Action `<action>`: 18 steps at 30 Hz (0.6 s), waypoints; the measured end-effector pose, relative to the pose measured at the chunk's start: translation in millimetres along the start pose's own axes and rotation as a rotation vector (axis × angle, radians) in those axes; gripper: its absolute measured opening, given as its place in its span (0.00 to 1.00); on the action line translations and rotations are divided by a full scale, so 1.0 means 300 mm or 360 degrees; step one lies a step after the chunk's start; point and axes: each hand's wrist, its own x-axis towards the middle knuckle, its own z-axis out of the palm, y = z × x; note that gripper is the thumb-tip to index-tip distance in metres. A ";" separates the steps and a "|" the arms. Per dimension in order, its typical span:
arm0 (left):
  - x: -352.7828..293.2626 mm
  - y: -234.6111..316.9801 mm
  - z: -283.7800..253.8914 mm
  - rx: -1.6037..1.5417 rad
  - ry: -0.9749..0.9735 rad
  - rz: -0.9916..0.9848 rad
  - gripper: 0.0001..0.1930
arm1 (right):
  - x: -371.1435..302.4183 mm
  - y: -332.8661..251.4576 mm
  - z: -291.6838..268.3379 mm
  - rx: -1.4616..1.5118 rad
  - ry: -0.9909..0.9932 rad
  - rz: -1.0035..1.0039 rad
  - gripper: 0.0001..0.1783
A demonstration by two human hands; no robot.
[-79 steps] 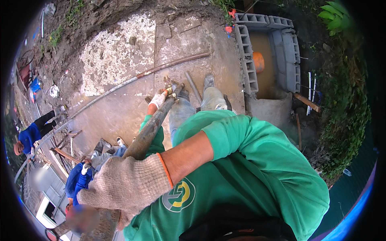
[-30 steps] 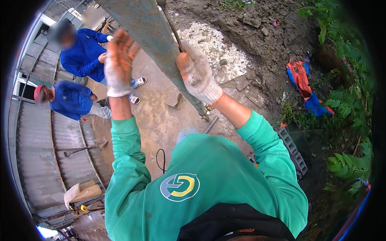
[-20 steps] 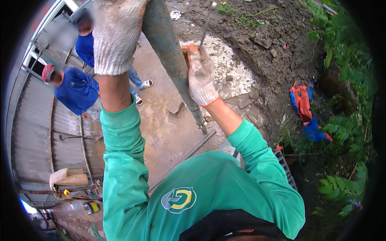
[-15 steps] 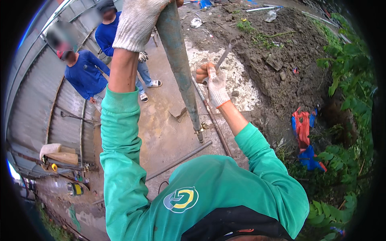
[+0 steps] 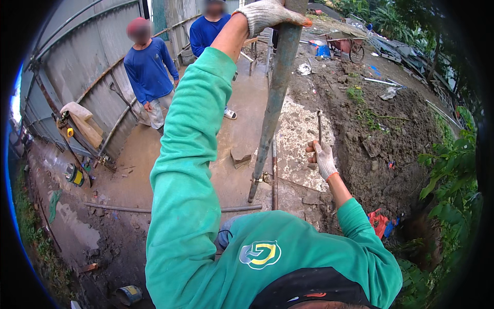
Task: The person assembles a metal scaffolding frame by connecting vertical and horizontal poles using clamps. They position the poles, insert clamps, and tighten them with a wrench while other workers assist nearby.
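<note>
Raised at the top, my left hand (image 5: 268, 16) in a whitish knit glove wraps a long, weathered grey-green pipe (image 5: 276, 98). Its thumb shows at the pipe's side; the other fingers are mostly hidden. The pipe stands steeply tilted, its lower end close to the ground in front of me. A small clamp-like fitting (image 5: 264, 178) sits near that end. To the right, my gloved right hand (image 5: 324, 158) is closed on a wrench (image 5: 319, 126), its head pointing up and away from the pipe.
Two people in blue shirts, one person (image 5: 149, 72) nearer, stand at the left by a metal sheet wall (image 5: 82, 62). A long pipe (image 5: 121, 208) lies across the wet ground. Dug-up soil (image 5: 381, 139) and leafy plants (image 5: 453, 180) border the right. A bucket (image 5: 74, 175) stands at left.
The view has tilted up and turned left. My left hand still holds the upright pipe. My right hand has lowered a little, and its wrench now points more straight up.
</note>
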 end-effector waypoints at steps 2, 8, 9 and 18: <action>-0.002 0.002 -0.004 0.0534 -0.0043 0.0148 0.43 | 0.002 -0.040 0.074 0.0039 0.0040 0.0023 0.22; -0.027 0.046 -0.016 0.0519 0.0006 -0.0097 0.47 | -0.025 -0.172 0.337 0.0086 -0.0122 -0.0291 0.32; -0.027 0.051 -0.016 0.0522 0.0013 -0.0118 0.47 | -0.028 -0.188 0.373 0.0146 -0.0153 -0.0359 0.34; -0.030 0.069 0.000 0.0565 -0.0019 -0.0105 0.41 | 0.004 -0.210 0.485 0.0175 -0.0072 -0.0281 0.30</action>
